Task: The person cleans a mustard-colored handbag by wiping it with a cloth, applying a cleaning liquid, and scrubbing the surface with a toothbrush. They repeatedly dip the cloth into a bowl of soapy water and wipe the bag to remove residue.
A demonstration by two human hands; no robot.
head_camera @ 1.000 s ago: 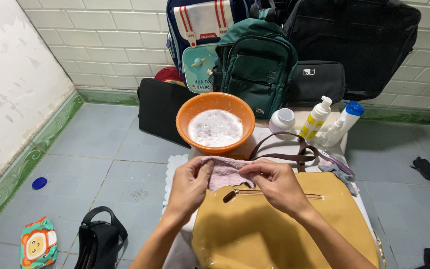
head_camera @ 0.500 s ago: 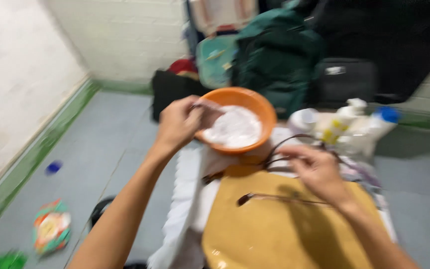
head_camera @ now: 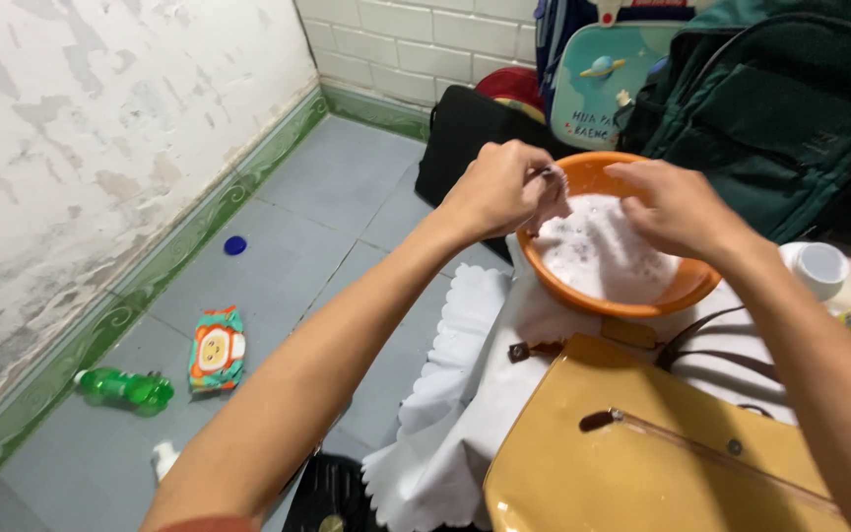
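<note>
Over the orange basin (head_camera: 611, 296) of foamy white water, both hands meet. Left hand (head_camera: 497, 187) clenched, pinching a small pale cloth (head_camera: 552, 197) at the basin's near-left rim; cloth hangs just above the suds. Right hand (head_camera: 677, 205) hovers over the foam, fingers curled; whether it grips the cloth cannot be told. Basin sits on a white scalloped cover (head_camera: 445, 394). Tan handbag (head_camera: 642, 453) lies just in front. Green backpack (head_camera: 780, 118) behind.

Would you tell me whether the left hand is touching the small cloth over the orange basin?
Touching. The head view shows the left hand pinching the cloth between its fingertips above the foamy orange basin.
</note>
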